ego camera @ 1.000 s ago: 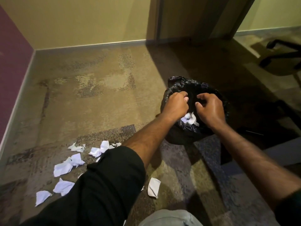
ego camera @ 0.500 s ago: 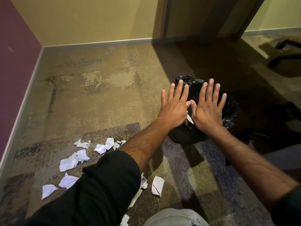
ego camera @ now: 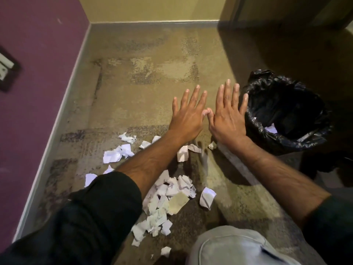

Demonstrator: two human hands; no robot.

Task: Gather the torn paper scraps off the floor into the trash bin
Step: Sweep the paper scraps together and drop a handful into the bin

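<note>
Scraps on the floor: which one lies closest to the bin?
The small crumpled scrap just under the right wrist, beside the bin. All the other scraps lie farther left or nearer the person.

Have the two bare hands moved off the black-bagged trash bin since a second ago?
Yes. The left hand and right hand, both open and flat, now sit beside the black-bagged trash bin, shifted toward the purple wall, no longer over its opening.

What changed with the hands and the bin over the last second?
Both hands let go of scraps into the trash bin, then opened flat and moved left off it: left hand, right hand. Many paper scraps remain on the carpet.
</note>
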